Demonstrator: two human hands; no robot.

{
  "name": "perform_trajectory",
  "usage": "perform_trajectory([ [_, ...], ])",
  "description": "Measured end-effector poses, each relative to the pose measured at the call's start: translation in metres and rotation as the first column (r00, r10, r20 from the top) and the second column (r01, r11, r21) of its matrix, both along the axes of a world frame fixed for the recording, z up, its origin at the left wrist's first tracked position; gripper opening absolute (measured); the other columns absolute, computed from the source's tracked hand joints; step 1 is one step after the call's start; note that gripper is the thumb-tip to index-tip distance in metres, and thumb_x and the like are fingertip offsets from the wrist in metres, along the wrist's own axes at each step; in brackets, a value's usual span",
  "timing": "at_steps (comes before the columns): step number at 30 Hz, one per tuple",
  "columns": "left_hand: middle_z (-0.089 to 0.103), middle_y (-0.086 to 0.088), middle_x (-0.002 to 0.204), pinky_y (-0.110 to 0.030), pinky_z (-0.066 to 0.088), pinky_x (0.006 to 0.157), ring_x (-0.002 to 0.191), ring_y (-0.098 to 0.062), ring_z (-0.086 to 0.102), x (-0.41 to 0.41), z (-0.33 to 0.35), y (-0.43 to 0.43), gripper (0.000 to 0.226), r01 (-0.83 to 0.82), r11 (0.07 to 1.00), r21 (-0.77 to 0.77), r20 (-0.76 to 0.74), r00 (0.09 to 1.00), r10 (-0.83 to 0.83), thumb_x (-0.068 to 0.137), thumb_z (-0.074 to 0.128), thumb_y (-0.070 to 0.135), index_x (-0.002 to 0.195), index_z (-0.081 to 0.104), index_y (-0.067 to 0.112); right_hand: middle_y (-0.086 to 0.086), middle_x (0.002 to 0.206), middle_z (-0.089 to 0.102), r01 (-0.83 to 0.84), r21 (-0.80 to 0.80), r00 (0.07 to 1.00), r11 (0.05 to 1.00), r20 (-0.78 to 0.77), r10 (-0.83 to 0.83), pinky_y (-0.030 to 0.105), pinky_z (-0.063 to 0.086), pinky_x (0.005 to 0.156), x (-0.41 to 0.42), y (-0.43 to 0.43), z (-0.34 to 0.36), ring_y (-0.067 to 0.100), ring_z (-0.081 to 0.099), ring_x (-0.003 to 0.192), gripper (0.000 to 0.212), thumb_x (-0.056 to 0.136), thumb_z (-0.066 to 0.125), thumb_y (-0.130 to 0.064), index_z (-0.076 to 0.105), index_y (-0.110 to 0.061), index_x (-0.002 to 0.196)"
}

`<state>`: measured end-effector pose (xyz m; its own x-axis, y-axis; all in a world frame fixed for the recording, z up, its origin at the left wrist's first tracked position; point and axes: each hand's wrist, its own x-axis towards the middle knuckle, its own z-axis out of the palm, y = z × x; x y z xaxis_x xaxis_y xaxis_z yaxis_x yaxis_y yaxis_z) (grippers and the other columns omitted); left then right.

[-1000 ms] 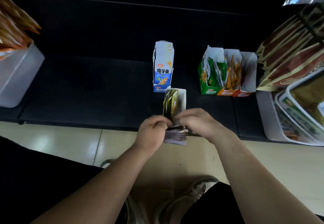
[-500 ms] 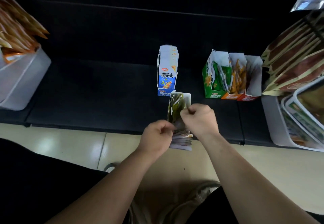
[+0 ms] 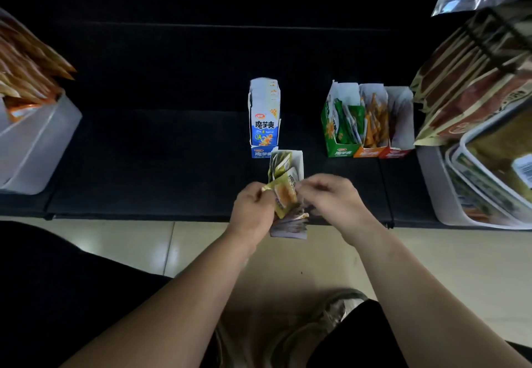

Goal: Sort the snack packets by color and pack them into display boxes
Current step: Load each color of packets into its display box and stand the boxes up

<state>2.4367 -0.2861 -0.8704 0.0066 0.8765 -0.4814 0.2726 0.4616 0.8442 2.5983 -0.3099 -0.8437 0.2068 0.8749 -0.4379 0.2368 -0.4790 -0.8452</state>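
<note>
Packet (image 3: 283,198), olive, stands between both hands over the box (image 3: 298,160) at the desk's (image 3: 144,166) near edge. The left hand (image 3: 253,209) pinches it. The right hand (image 3: 331,198) curls its fingers (image 3: 305,187) at the packet's right edge; grip unclear.

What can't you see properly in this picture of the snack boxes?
All in the head view:
- Front of the display box: hidden by the left hand and the yellow-green packet it holds.
- Right hand: blurred, so whether it pinches the packet is unclear.
- Inside the red box: too dark to tell its contents.
- White bin at right: cut off by the frame edge.
</note>
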Motion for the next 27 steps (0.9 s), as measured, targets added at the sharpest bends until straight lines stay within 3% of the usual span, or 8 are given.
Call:
perform_trajectory([
  [2,0.071,-0.011,0.086,-0.038,0.057,0.073,0.082,-0.028,0.069,-0.004,-0.001,-0.001,0.018,-0.048,0.999,0.022,-0.032,0.998,0.049,0.096,0.050,0.018,0.088,0.065,0.014,0.000,0.101,0.073,0.138,-0.055,0.990,0.989,0.016,-0.138,0.036,0.062,0.082,0.000,0.003,-0.006,0.015,0.070,0.091,0.022,0.092,0.076,-0.035,0.072,-0.021,0.109],
  [6,0.074,-0.013,0.095,-0.048,0.065,0.075,0.074,-0.031,0.077,-0.008,0.007,0.002,0.022,-0.197,0.980,-0.016,0.101,0.975,0.197,0.100,0.040,0.020,0.102,0.060,0.010,0.000,0.112,0.071,0.164,-0.173,0.982,0.971,-0.062,-0.177,0.033,0.059,0.071,-0.006,0.010,-0.015,0.019,0.070,0.101,0.060,0.085,0.081,-0.048,0.063,-0.016,0.133],
  [10,0.074,-0.012,0.099,-0.046,0.064,0.081,0.087,-0.027,0.075,-0.008,0.010,0.007,0.025,-0.228,0.973,-0.040,0.088,0.969,0.230,0.103,0.038,0.014,0.102,0.062,0.009,0.001,0.100,0.079,0.157,-0.153,0.974,0.976,-0.141,-0.179,0.035,0.057,0.074,-0.008,0.013,-0.015,0.015,0.073,0.092,0.034,0.084,0.083,-0.043,0.077,-0.016,0.106],
  [13,0.073,-0.010,0.096,-0.047,0.061,0.087,0.091,-0.027,0.072,-0.007,0.005,0.008,0.023,-0.222,0.975,-0.033,0.069,0.972,0.223,0.099,0.041,0.015,0.099,0.063,0.011,0.002,0.104,0.079,0.160,-0.134,0.947,0.978,-0.259,-0.190,0.043,0.058,0.083,-0.006,0.014,-0.020,0.022,0.074,0.101,0.024,0.088,0.082,-0.035,0.077,-0.018,0.104],
  [16,0.074,-0.008,0.103,-0.051,0.057,0.094,0.101,-0.027,0.071,-0.005,-0.003,0.006,0.020,-0.112,0.991,-0.067,0.099,0.988,0.118,0.092,0.048,0.022,0.095,0.067,0.022,0.006,0.108,0.079,0.219,-0.015,0.919,0.976,-0.332,-0.211,0.032,0.050,0.062,-0.003,0.016,-0.017,0.020,0.072,0.089,0.012,0.099,0.070,-0.020,0.073,-0.018,0.110],
  [19,0.075,0.000,0.104,-0.042,0.057,0.095,0.105,-0.019,0.070,-0.004,-0.013,0.001,0.023,0.012,0.998,-0.068,0.069,0.998,-0.008,0.093,0.055,0.014,0.104,0.069,0.028,-0.001,0.100,0.079,0.270,0.121,0.939,0.955,-0.253,-0.233,0.015,0.044,0.052,0.002,0.020,-0.008,0.005,0.069,0.077,0.011,0.102,0.063,-0.013,0.069,-0.020,0.109],
  [22,0.075,0.006,0.101,-0.029,0.054,0.092,0.102,-0.012,0.070,-0.003,-0.016,-0.002,0.033,-0.021,1.000,-0.016,0.002,1.000,0.021,0.094,0.053,0.000,0.117,0.065,0.020,-0.011,0.095,0.079,0.180,0.199,0.979,0.963,-0.128,-0.156,0.008,0.045,0.056,0.010,0.022,-0.004,-0.004,0.069,0.077,0.017,0.100,0.066,-0.010,0.069,-0.027,0.100],
  [27,0.075,0.002,0.101,-0.041,0.058,0.094,0.101,-0.016,0.071,-0.006,-0.012,0.002,0.034,-0.086,0.996,0.005,0.011,0.996,0.086,0.092,0.053,0.002,0.092,0.066,0.034,-0.020,0.089,0.078,-0.031,0.119,0.999,0.992,-0.003,0.032,0.013,0.052,0.066,0.005,0.017,-0.020,-0.007,0.070,0.081,0.025,0.097,0.069,-0.008,0.072,-0.033,0.097],
])
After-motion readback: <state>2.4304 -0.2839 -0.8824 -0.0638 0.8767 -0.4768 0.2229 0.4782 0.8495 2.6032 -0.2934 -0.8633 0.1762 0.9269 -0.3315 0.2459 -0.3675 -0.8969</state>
